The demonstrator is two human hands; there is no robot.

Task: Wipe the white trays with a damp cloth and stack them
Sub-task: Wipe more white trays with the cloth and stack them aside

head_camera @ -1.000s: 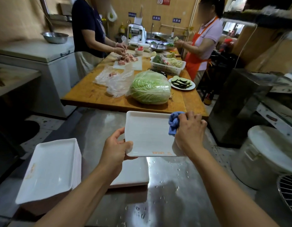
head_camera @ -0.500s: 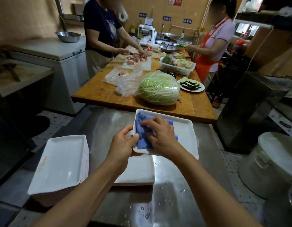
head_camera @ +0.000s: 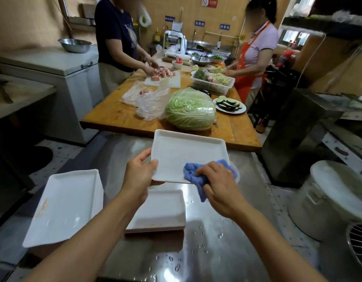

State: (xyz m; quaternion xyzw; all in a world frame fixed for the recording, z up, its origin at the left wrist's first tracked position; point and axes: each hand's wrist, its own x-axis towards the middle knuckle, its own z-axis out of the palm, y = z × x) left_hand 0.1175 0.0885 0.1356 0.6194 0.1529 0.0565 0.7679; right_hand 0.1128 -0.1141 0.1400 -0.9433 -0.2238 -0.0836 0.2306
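White tray (head_camera: 182,151) gripped by left hand (head_camera: 140,176); right hand (head_camera: 220,186) clutches blue cloth (head_camera: 193,174) inside tray.

Plain white tray (head_camera: 182,155) with a faint orange smear at its 6 o'clock rim; blue cloth (head_camera: 198,178) at 5; pale green veined cabbage (head_camera: 190,110) at 12, on honey-brown wooden table (head_camera: 115,117)

Soft indoor light falling evenly, moderately bright. Steel surface (head_camera: 226,231) throwing pale glare and reflections below right hand (head_camera: 220,188), water droplets glinting. Corners far left of left hand (head_camera: 140,176) sinking into dark shadow. Wide-angle lens bending frame edges. Faces blurred; far wall signs looking soft.
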